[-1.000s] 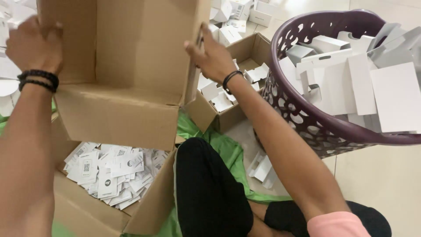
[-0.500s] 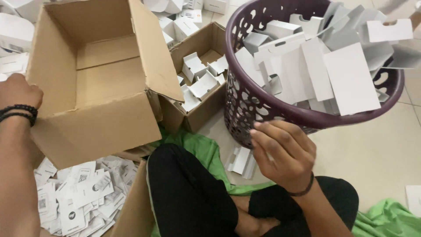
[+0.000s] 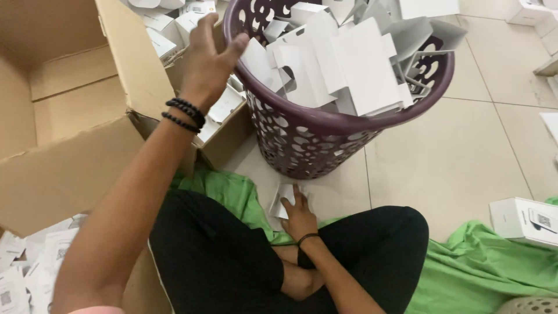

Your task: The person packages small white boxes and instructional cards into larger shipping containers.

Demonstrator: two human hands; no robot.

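My left hand [image 3: 208, 58], with black bead bracelets on the wrist, reaches up to the near rim of a purple perforated plastic basket [image 3: 302, 145]. Its fingers are spread and hold nothing, and the fingertips are close to a white folded carton [image 3: 258, 58] at the rim. The basket is heaped with several white flat cartons [image 3: 360, 64]. My right hand [image 3: 297, 212] lies low on the floor at the foot of the basket. It rests flat on a small white folded carton [image 3: 285, 195], fingers extended. I sit cross-legged in black trousers.
A large open cardboard box [image 3: 70, 168] stands at the left. Behind my left arm is a smaller cardboard box [image 3: 224, 139] holding white cartons. Printed paper slips [image 3: 23, 261] lie at the lower left. A green cloth [image 3: 482, 273] is under me, and a white box [image 3: 523, 221] sits at the right.
My left hand has swung from the large box across to the basket rim. My right hand has dropped from beside the basket to the carton on the floor. The view has shifted right.
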